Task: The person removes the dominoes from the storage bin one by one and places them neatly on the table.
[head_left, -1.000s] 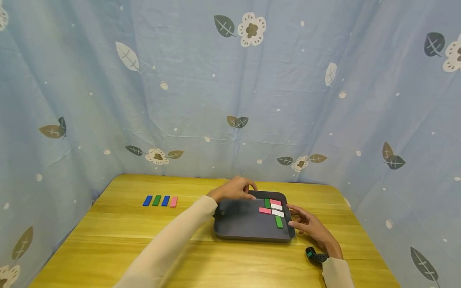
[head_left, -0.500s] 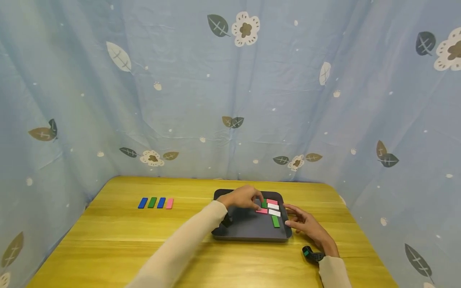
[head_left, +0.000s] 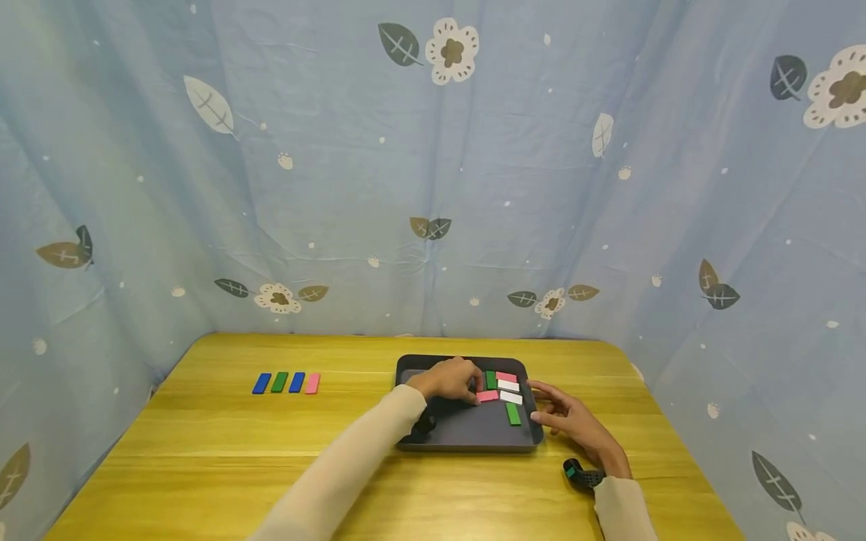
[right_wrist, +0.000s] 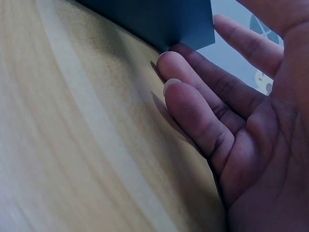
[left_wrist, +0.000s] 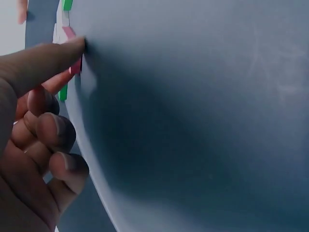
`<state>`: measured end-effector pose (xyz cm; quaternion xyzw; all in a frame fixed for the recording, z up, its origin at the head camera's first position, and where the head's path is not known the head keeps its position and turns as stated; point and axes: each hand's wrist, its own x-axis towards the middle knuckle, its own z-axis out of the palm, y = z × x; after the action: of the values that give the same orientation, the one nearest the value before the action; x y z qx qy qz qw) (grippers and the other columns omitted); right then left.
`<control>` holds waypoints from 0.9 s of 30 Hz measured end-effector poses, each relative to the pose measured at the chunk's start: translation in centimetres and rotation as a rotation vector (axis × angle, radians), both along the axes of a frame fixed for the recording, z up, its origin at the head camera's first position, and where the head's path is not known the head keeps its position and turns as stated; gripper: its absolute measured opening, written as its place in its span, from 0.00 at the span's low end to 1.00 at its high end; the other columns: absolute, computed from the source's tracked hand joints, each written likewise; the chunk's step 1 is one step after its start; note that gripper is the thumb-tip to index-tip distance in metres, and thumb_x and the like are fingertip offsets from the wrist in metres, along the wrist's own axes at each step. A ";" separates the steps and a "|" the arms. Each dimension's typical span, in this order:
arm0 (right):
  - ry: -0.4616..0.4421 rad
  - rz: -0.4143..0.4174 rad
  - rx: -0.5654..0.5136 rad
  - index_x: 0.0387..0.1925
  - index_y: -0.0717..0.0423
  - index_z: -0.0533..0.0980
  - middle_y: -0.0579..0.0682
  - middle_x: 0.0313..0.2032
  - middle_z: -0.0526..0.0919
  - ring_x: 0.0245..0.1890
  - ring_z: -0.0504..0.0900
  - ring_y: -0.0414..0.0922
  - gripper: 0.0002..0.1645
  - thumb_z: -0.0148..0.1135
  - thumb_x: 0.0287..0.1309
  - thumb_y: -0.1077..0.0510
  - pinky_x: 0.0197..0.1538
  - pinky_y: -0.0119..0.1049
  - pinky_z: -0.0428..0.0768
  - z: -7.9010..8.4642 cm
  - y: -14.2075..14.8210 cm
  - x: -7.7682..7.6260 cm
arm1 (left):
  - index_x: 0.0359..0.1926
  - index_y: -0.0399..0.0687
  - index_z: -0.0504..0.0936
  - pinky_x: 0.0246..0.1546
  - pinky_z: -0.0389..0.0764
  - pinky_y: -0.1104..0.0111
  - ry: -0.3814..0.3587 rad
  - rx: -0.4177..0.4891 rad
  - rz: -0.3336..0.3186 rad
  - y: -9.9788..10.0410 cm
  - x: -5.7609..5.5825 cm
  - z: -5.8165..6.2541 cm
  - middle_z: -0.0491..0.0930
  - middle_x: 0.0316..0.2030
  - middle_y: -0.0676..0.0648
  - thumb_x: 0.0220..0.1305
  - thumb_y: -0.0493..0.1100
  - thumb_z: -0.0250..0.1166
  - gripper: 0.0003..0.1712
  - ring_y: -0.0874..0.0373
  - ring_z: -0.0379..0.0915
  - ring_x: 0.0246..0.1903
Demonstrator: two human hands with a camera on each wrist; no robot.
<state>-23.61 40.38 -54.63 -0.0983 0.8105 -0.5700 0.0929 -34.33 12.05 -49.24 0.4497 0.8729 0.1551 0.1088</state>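
Head view: high, facing forward-down. Wrist views: close; left across tray [left_wrist: 207, 96], right along tabletop [right_wrist: 58, 145]. Head, left share pink tile [head_left: 487, 396].

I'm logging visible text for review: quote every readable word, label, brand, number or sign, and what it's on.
No readable text in any view.
Curtain: leaves and flowers, no lettering.
Tiles and tray: no lettering shows.
Black wrist devices: too small to tell whether any marking is there.

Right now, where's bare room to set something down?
Wood-grain tabletop, between the outer pink tile and gray tray; also in front of the tray, between your sleeves. Crowded: the tray's right side, with six tiles and your left hand.
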 end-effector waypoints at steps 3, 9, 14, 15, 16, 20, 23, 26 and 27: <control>0.007 0.001 0.001 0.70 0.37 0.60 0.51 0.63 0.68 0.40 0.75 0.55 0.38 0.63 0.61 0.52 0.33 0.41 0.76 -0.1 0.1 0.0 | 0.32 0.56 0.84 0.22 0.69 0.75 -0.060 0.045 -0.035 0.0 -0.1 -0.4 0.75 0.21 0.59 0.53 0.52 0.73 0.09 0.66 0.68 0.19; 0.008 -0.007 0.009 0.70 0.37 0.60 0.52 0.64 0.68 0.40 0.75 0.55 0.37 0.63 0.61 0.51 0.32 0.41 0.76 0.0 0.0 0.0 | 0.33 0.53 0.85 0.22 0.70 0.75 -0.195 0.108 -0.133 0.0 -0.1 -0.7 0.76 0.21 0.57 0.53 0.49 0.73 0.09 0.66 0.68 0.18; 0.014 0.000 0.009 0.70 0.38 0.61 0.54 0.64 0.68 0.39 0.74 0.58 0.37 0.63 0.62 0.52 0.32 0.42 0.76 0.3 -0.2 0.0 | 0.38 0.51 0.83 0.23 0.72 0.74 -0.232 0.137 -0.107 0.0 -0.1 -0.9 0.76 0.21 0.55 0.51 0.48 0.74 0.14 0.65 0.70 0.19; 0.016 0.002 0.009 0.70 0.39 0.61 0.54 0.64 0.68 0.39 0.74 0.58 0.37 0.62 0.62 0.53 0.32 0.42 0.76 0.4 -0.2 0.0 | 0.40 0.51 0.82 0.24 0.72 0.74 -0.236 0.143 -0.099 0.1 -0.1 -0.9 0.76 0.21 0.54 0.51 0.48 0.75 0.16 0.65 0.70 0.19; 0.018 0.002 0.009 0.70 0.39 0.61 0.55 0.64 0.68 0.39 0.74 0.58 0.37 0.62 0.62 0.53 0.31 0.42 0.76 0.4 -0.2 -0.1 | 0.43 0.51 0.82 0.24 0.73 0.74 -0.243 0.150 -0.095 0.1 -0.1 -0.9 0.76 0.21 0.54 0.51 0.48 0.75 0.18 0.64 0.71 0.19; 0.016 -0.005 0.014 0.70 0.38 0.61 0.53 0.63 0.69 0.39 0.74 0.57 0.36 0.62 0.62 0.53 0.32 0.41 0.76 0.5 -0.2 -0.2 | 0.50 0.50 0.80 0.25 0.73 0.73 -0.239 0.160 -0.115 0.6 -0.1 -0.9 0.76 0.21 0.54 0.52 0.49 0.74 0.24 0.64 0.72 0.20; 0.014 -0.007 0.012 0.70 0.38 0.61 0.52 0.63 0.69 0.39 0.75 0.56 0.37 0.63 0.62 0.52 0.33 0.41 0.77 0.4 -0.1 -0.2 | 0.50 0.51 0.81 0.25 0.73 0.73 -0.230 0.154 -0.130 0.8 -0.1 -1.2 0.76 0.22 0.55 0.52 0.49 0.74 0.24 0.64 0.72 0.21; 0.008 -0.006 0.002 0.70 0.39 0.60 0.53 0.63 0.68 0.39 0.74 0.57 0.37 0.63 0.62 0.53 0.32 0.42 0.76 0.3 -0.1 -0.1 | 0.49 0.52 0.81 0.24 0.72 0.73 -0.232 0.154 -0.122 0.9 0.0 -1.5 0.76 0.21 0.55 0.52 0.50 0.74 0.23 0.64 0.72 0.20; 0.005 -0.008 0.001 0.70 0.39 0.60 0.53 0.63 0.68 0.39 0.74 0.57 0.37 0.63 0.62 0.52 0.32 0.42 0.76 0.2 -0.1 -0.1 | 0.49 0.53 0.81 0.24 0.72 0.73 -0.235 0.152 -0.120 0.9 0.0 -1.5 0.76 0.21 0.55 0.52 0.50 0.74 0.23 0.64 0.72 0.20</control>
<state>-23.67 40.29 -54.43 -0.0964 0.8113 -0.5698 0.0887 -34.33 12.97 -50.78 0.4865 0.8115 0.2656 0.1849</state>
